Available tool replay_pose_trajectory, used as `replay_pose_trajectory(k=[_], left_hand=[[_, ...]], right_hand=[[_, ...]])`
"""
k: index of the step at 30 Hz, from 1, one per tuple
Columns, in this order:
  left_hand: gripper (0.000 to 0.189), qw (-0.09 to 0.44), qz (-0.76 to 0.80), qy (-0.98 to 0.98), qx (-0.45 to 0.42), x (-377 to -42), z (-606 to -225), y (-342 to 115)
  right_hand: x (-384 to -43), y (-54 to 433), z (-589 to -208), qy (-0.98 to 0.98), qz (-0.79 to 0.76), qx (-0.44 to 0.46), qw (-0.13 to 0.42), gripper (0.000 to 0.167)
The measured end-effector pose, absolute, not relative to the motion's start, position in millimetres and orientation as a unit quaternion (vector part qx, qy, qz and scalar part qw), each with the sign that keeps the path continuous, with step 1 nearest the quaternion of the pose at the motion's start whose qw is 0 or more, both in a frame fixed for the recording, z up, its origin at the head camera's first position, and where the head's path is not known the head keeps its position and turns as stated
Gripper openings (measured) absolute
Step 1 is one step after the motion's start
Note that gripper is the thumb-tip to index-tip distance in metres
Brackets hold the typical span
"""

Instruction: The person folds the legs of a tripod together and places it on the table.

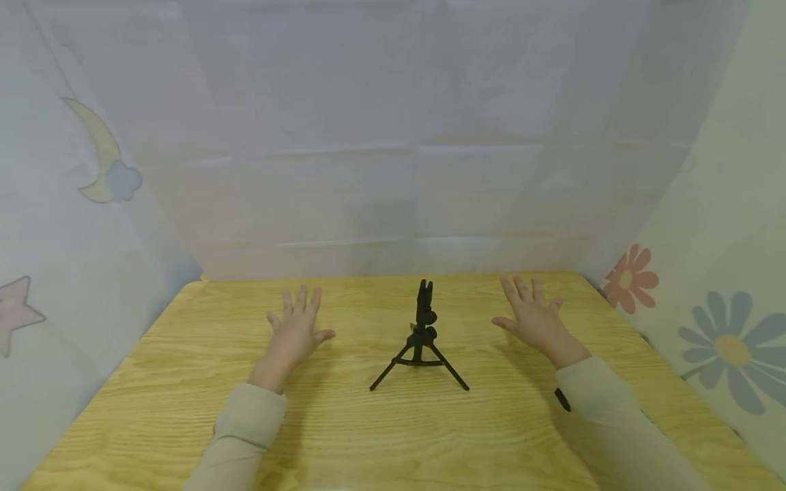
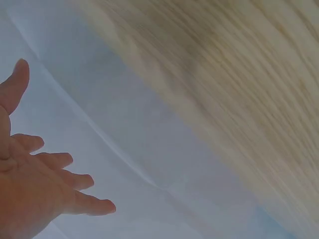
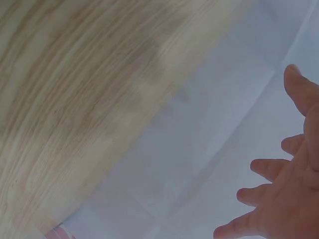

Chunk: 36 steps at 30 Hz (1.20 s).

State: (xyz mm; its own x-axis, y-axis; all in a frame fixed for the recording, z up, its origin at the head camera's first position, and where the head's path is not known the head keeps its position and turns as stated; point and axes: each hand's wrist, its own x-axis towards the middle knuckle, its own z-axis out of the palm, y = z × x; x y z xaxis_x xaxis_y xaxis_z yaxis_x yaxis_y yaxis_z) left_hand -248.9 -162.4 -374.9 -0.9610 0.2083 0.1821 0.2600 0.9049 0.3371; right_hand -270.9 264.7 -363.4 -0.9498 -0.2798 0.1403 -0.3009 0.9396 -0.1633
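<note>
Standing upright near the middle of the wooden table, a small black stand is resting between the two hands and touching neither. Its two visible legs are splaying toward the near edge, probably to give the narrow post a broad footing, and a crossbar is linking them low down, seemingly to stop them from sliding apart; whether a third leg is bracing the back is hard to tell. The forked top is pointing upward, and round knobs are jutting from the right side of the post, likely for tightening its joints. The left hand is reaching forward to one side, fingers straight and fanned, grasping nothing. The right hand is mirroring it on the other side, equally released, with its thumb pointing inward toward the stand. Both are apparently hovering above the wood, since shadows are falling beneath the forearms and the wrist views are showing the fingers against the pale cloth backdrop. That wide spacing is leaving the stand wholly unsupported by fingers, so its own legs are bearing it. At the right cuff, a small dark piece is poking out, its purpose unclear.
</note>
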Motion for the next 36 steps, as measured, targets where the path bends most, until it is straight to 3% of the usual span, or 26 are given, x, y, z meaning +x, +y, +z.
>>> replay_pose_trajectory(k=[15, 20, 28, 36], left_hand=[[0.078, 0.067, -0.212, -0.959, -0.175, -236.7, -384.3, -143.0], [0.070, 0.039, -0.270, -0.947, -0.169, -227.1, -386.4, -127.4], [0.065, -0.025, -0.336, -0.929, -0.152, -217.9, -383.3, -106.9], [0.058, -0.032, -0.343, -0.923, -0.170, -211.3, -382.6, -96.7]], right_hand=[[-261.8, 259.1, -369.9, -0.968, 0.033, 0.177, 0.176, 0.067], [-257.7, 254.6, -372.5, -0.950, 0.054, 0.210, 0.223, 0.056], [-244.2, 244.2, -371.7, -0.955, 0.146, 0.195, 0.171, 0.045], [-231.3, 234.9, -373.2, -0.956, 0.190, 0.183, 0.131, 0.040]])
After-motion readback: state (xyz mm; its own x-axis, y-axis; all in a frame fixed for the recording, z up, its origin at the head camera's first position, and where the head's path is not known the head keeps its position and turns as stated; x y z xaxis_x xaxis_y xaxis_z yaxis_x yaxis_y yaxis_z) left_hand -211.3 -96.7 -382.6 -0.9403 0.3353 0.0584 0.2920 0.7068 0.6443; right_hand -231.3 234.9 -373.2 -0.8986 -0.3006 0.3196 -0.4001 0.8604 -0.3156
